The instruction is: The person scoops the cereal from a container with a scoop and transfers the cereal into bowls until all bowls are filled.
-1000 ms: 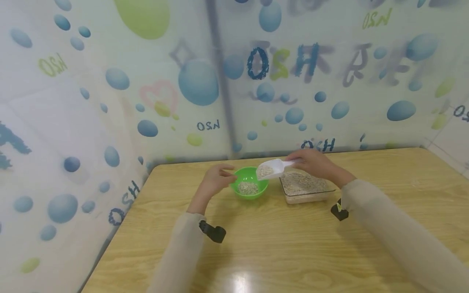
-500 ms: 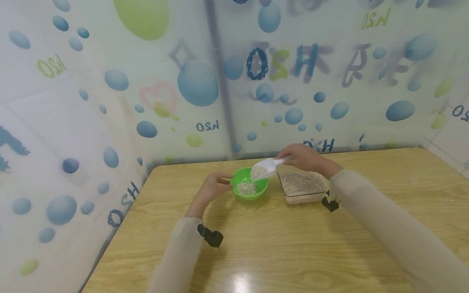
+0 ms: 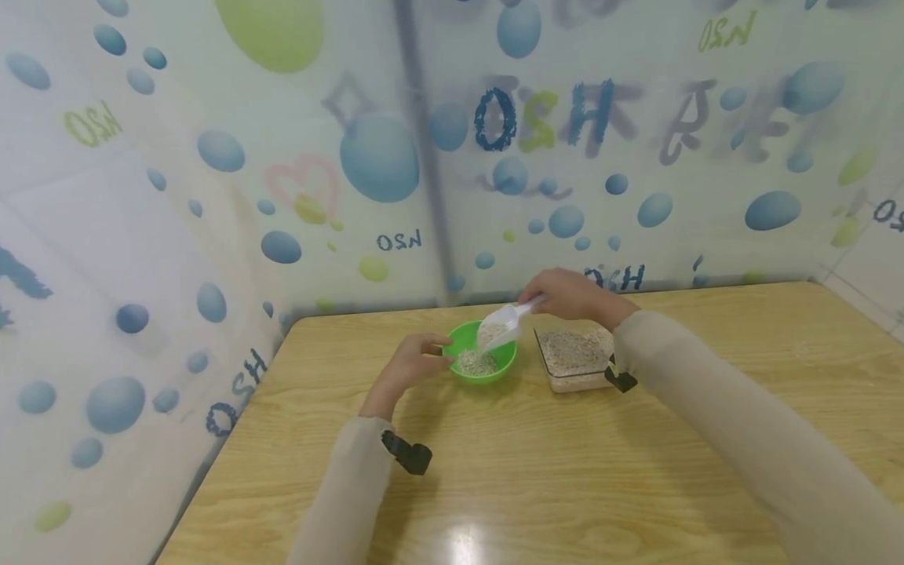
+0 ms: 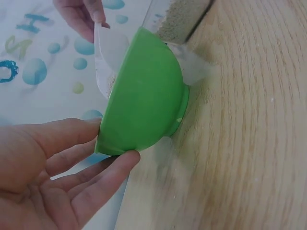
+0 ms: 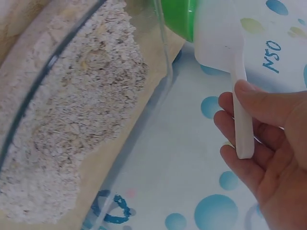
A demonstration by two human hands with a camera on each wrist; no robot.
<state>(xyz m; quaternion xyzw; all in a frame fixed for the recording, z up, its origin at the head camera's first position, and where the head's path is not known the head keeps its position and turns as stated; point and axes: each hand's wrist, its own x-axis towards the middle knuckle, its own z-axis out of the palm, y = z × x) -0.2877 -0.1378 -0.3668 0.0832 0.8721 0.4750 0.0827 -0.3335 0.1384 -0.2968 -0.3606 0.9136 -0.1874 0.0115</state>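
Note:
A green bowl (image 3: 482,377) stands on the table with a small heap of flakes (image 3: 476,362), which look like oats, in its bottom. My left hand (image 3: 411,362) holds the bowl's left rim; in the left wrist view one fingertip lies at the rim and another on the outer wall. My right hand (image 3: 568,293) grips the handle of a white scoop (image 3: 510,315), fingers curled below it and thumb on top. Tilted down to the left, the scoop hangs over the bowl with flakes at its lip. Beyond the bowl it also shows in the left wrist view.
Right of the bowl, a clear rectangular container (image 3: 574,383) holds more flakes (image 5: 91,96), with the right forearm reaching past it. A wooden table (image 3: 508,463) spreads in front. Its back edge meets a wall covering (image 3: 466,196) printed with blue and green spots.
My right hand has moved left with the scoop, which is now tipped more steeply and lower over the bowl. The left hand has shifted only slightly at the bowl's rim.

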